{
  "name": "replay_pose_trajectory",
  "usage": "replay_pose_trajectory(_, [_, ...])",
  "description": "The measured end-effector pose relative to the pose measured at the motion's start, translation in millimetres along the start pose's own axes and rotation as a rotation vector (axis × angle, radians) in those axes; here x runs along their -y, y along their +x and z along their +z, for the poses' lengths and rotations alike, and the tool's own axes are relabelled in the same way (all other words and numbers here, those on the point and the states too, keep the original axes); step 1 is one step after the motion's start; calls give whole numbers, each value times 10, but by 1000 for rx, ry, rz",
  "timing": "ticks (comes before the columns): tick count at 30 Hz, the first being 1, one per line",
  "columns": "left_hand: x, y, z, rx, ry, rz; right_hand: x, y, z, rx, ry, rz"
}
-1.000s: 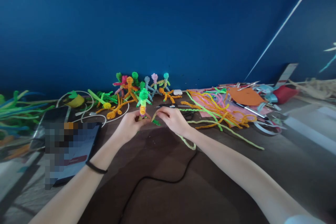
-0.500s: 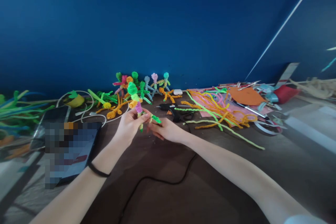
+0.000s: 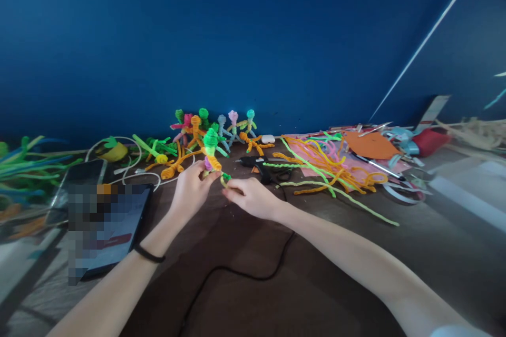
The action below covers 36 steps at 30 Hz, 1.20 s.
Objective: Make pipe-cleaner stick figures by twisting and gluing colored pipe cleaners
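Note:
A pipe-cleaner figure (image 3: 211, 142) with a wound green head and an orange and purple body is held above the dark table. My left hand (image 3: 192, 187) pinches its body between thumb and fingers. My right hand (image 3: 251, 195) is closed on one thin yellow-green limb (image 3: 224, 181) of the same figure, which ends in darker green. Behind the held figure, several finished pipe-cleaner figures (image 3: 233, 116) lean against the blue wall. An orange figure (image 3: 172, 168) lies just left of my left hand.
A black hot glue gun (image 3: 255, 162) lies beyond my right hand, its cord (image 3: 237, 273) curving toward me. Loose pipe cleaners (image 3: 336, 168) spread at the right by orange paper (image 3: 371, 145). A tablet (image 3: 114, 237), white cable (image 3: 126, 176) and white case (image 3: 268, 138) also lie there.
The figure has turned and shifted right in my left hand, its head now tilting toward the right. My right fingers have closed in on the limb, whose green end now points up.

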<state>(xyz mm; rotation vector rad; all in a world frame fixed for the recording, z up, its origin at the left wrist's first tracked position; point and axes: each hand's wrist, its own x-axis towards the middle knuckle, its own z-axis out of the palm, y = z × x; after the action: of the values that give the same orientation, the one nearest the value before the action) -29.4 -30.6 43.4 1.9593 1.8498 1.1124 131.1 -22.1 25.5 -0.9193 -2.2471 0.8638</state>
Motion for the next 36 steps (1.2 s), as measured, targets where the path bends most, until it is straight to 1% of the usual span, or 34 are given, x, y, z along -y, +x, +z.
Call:
replay_pose_trajectory(5, [10,20,-25,25,26,43,-11,31,-112,-176,36,-27])
replay_pose_trajectory(7, [-5,25,-46,62,6,39,-45,53,-140,-226,78,-11])
replay_pose_trajectory(10, [-28,30,-72,154,-109,0,-125,92,-156,-247,190,41])
replay_pose_trajectory(13, [-45,26,-67,205,-337,-74,-211,127,-132,-205,324,89])
replay_pose_trajectory(16, [-63,8,-36,199,-537,-159,-269,145,-69,-96,483,125])
replay_pose_trajectory(19, [-78,-8,-3,173,-644,-182,-280,140,18,7,642,162])
replay_pose_trajectory(21, [-81,-13,14,141,-670,-178,-254,122,71,65,684,163])
replay_pose_trajectory(24, [-79,-14,30,80,-604,-169,-168,81,120,102,630,168])
replay_pose_trajectory(26, [-77,-17,31,44,-453,-146,-102,52,131,128,551,170])
replay_pose_trajectory(29, [-74,-32,28,1,-174,-80,-39,23,122,149,353,103])
replay_pose_trajectory(31, [-66,-42,29,-26,-48,-28,-24,16,103,131,212,55])
replay_pose_trajectory(33, [-51,-44,35,-50,34,37,-20,18,74,101,112,44])
replay_pose_trajectory(35, [-33,-36,38,-59,69,97,-22,30,35,68,60,44])
replay_pose_trajectory(36, [-25,-28,35,-44,76,121,-26,39,12,46,57,41])
